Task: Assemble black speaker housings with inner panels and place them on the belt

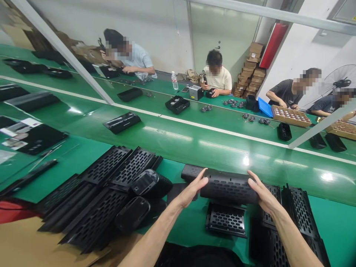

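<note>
Between my two hands is a curved black slotted panel [229, 188], held lengthwise above the green table. My left hand [193, 188] grips its left end, thumb on the near face. The opposite end is in my right hand [263, 193], thumb also toward me. Another dark part [191, 171] shows just behind my left fingers; whether it touches the held panel I cannot tell. Directly below, a smaller-looking slotted panel [227, 220] lies on the table. Two dark rounded housings with glossy ends, one at the back [146, 182] and one nearer [132, 214], sit left of my left hand.
Stacked slotted panels lie to the left [104, 167] and right [303, 213]. Cardboard [25, 244] covers the near left corner. Past a glossy green conveyor belt [178, 142] with a black housing [122, 122] on it, several co-workers sit at a bench behind white frame posts [63, 52].
</note>
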The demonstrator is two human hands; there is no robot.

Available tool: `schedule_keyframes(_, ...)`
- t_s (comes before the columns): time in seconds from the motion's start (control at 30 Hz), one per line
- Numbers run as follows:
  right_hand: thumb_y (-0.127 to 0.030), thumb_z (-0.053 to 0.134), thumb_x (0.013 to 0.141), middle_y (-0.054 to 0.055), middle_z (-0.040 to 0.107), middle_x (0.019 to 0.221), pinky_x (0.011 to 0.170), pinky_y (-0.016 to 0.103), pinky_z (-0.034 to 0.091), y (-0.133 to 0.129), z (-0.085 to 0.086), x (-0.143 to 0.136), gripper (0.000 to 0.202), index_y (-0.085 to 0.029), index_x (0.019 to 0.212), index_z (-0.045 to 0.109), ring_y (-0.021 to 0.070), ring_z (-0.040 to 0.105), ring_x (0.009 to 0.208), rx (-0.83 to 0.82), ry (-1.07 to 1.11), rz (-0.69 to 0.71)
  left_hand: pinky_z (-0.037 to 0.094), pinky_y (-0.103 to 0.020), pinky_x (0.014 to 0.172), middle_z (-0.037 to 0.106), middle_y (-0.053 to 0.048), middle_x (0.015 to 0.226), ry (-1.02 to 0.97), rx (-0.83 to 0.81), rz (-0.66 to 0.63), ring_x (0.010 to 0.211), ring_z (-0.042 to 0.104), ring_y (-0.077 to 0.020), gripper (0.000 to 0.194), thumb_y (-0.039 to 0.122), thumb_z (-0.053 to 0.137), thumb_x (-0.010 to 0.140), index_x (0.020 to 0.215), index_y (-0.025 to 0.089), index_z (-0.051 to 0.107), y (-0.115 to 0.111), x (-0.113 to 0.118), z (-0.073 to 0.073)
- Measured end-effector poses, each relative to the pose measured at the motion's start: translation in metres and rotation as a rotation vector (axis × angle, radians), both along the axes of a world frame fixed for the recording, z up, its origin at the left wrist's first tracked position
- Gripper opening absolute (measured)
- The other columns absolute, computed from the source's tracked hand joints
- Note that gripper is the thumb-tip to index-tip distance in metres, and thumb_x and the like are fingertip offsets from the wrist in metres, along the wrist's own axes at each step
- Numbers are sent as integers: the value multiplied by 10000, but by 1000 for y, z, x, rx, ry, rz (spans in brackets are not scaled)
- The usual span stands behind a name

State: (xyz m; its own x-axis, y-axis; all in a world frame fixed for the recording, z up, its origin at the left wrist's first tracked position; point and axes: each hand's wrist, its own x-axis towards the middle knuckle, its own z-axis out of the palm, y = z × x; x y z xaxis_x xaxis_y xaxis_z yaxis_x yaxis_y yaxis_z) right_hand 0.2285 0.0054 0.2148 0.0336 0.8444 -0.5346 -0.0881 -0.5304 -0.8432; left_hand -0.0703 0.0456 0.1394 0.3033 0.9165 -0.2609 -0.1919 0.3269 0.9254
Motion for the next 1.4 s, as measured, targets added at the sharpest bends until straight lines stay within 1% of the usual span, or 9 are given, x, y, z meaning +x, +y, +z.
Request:
schedule_keyframes(0.17,-594,865,715,74,585,1465,1073,475,495,-14,-20,-2,874,-340,1466,499,335,623,1272,150,7,-67,374,-513,1193,616,-169,1461,-72,-31,26,1402,511,-393,912,531,815,739,1508,145,512,-8,6,-2)
schedule_keyframes(0.3,-589,857,704,85,672,1336,1009,511,544,-20,-36,-4,805,-293,1390,559,361,666,1194,210,3,-166,402,-499,1173,641,-190,1412,-15,9,117,1355,549,-387,925,571,790,737,1471,76,524,-16,21,-1)
schedule_keyframes(0.43,-563,845,746,88,756,1135,964,541,570,-23,-41,5,774,-287,1408,553,366,721,1097,128,75,-167,403,-480,1175,576,-176,1487,30,4,-25,1382,527,-364,1013,572,796,741,1569,138,405,-18,15,9)
schedule_keyframes(0.53,-605,813,775,85,769,1108,972,553,566,-27,-41,9,746,-286,1399,557,358,728,1094,86,92,-187,429,-479,1151,495,-164,1558,-1,57,-148,1410,494,-366,1084,540,822,727,1621,207,307,-18,7,18)
schedule_keyframes(0.8,-616,856,727,76,774,1087,1019,525,535,-33,-38,1,756,-265,1329,564,345,715,1118,72,155,-254,451,-505,1131,587,-202,1446,31,127,-145,1364,538,-377,1103,636,752,774,1628,149,252,-24,13,16)
schedule_keyframes(0.97,-679,789,776,76,715,1284,1043,489,514,-46,-32,8,843,-322,1472,474,304,676,1209,68,181,-171,340,-508,1228,412,-202,1621,112,147,-204,1505,382,-389,1181,662,780,742,1644,165,201,-23,13,20)
schedule_keyframes(1.17,-560,861,740,78,694,1288,1112,513,447,-63,-32,12,870,-324,1458,430,304,651,1219,180,147,-157,383,-518,1202,509,-222,1540,138,201,-213,1415,502,-392,1189,668,786,717,1615,112,239,-21,22,31)
schedule_keyframes(1.33,-613,881,671,73,697,1207,1033,509,490,-79,-19,26,877,-298,1390,490,312,663,1137,250,63,-159,406,-537,1194,384,-153,1655,324,277,-211,1498,385,-425,1121,710,772,701,1604,207,339,-23,40,49)
schedule_keyframes(1.4,-616,892,646,68,707,1159,1011,490,503,-84,-11,40,872,-285,1362,520,308,674,1091,311,40,-211,451,-543,1164,375,-111,1668,361,267,-244,1498,388,-426,1128,698,777,706,1632,276,289,-21,49,54)
